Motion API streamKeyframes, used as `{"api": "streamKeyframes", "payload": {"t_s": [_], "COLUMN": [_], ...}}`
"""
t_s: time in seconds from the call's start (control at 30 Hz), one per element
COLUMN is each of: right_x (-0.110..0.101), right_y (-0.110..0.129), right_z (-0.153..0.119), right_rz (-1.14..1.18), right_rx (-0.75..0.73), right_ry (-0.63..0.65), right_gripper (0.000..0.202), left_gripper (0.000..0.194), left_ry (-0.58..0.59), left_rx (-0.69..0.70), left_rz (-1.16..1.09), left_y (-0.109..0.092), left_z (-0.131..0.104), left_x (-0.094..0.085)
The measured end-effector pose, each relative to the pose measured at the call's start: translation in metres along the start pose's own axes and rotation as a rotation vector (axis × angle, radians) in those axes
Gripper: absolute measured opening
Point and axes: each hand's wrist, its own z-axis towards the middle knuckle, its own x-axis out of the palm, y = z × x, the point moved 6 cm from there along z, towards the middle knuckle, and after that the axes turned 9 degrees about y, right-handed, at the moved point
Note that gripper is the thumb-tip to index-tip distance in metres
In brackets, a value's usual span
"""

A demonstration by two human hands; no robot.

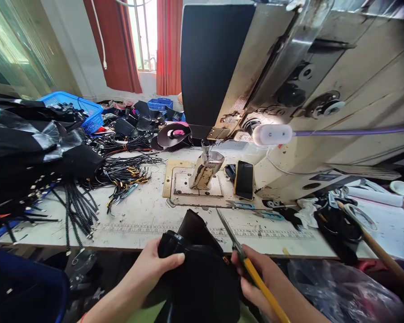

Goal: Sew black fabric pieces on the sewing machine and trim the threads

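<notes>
The black leather-like piece sits at the front edge of the sewing table, its pointed flap overlapping the tabletop. The left hand is clamped on its upper left; the right hand grips yellow-handled scissors. With the blades so close, a wrist slip could nick the material.

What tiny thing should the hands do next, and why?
Perhaps turn the yellow-handled scissors a little, so their blades face the black piece. The left hand grips that piece, while the right hand holds the scissors beside it with the tips pointing away, toward the sewing machine, so they don't seem lined up to snip it.
</notes>
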Motion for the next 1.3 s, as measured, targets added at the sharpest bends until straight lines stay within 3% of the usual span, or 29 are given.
{"api": "streamKeyframes", "payload": {"t_s": [0.1, 0.2, 0.27, 0.37, 0.47, 0.73, 1.1, 1.2, 1.3], "right_x": [-0.024, -0.040, -0.029, 0.001, 0.014, 0.009, 0.009, 0.010, 0.012], "right_y": [0.019, 0.043, 0.063, 0.081, 0.080, 0.071, 0.070, 0.076, 0.081], "right_z": [0.004, 0.010, 0.019, 0.035, 0.045, 0.048, 0.049, 0.048, 0.045], "right_rz": [-0.015, 0.102, 0.195, 0.183, 0.195, 0.178, 0.112, 0.037, 0.040], "right_rx": [0.001, -0.012, -0.104, -0.135, -0.073, -0.091, 0.010, -0.041, -0.164], "right_ry": [-0.019, -0.167, -0.119, 0.072, 0.099, 0.008, 0.104, 0.179, 0.211], "right_gripper": [0.036, 0.025, 0.019, 0.016, 0.017, 0.016, 0.018, 0.014, 0.014], "left_gripper": [0.046, 0.040, 0.030, 0.023, 0.020, 0.015, 0.013, 0.012, 0.012], "left_ry": [-0.051, -0.091, -0.079, -0.037, -0.027, -0.014, -0.042, -0.035, 0.046], "left_rx": [0.041, 0.110, 0.154, 0.231, 0.269, 0.257, 0.293, 0.287, 0.238], "left_rz": [0.048, 0.180, 0.285, 0.428, 0.519, 0.487, 0.584, 0.560, 0.461], "left_y": [-0.001, -0.004, -0.006, -0.010, -0.010, -0.010, -0.014, -0.017, -0.019], "left_z": [-0.001, 0.002, 0.005, 0.009, 0.010, 0.014, 0.013, 0.014, 0.018], "left_x": [0.000, 0.007, 0.016, 0.030, 0.035, 0.037, 0.036, 0.037, 0.038]}}
